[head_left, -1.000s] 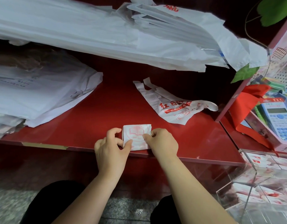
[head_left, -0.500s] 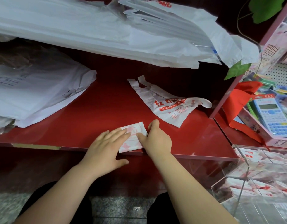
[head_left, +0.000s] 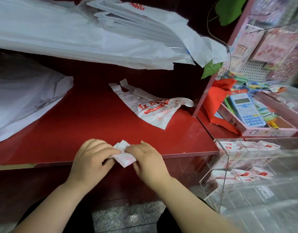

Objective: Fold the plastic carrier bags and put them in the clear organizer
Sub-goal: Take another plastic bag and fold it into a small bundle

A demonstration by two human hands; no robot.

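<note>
Since 0.5 s ago my left hand (head_left: 92, 157) has curled from flat; it and my right hand (head_left: 147, 158) now both pinch the folded bag (head_left: 124, 157), lifted crumpled at the red shelf (head_left: 77, 125) front edge. An unfolded bag (head_left: 151, 110) lies at 1 o'clock, the clear organizer (head_left: 245, 167) at 3.
</note>
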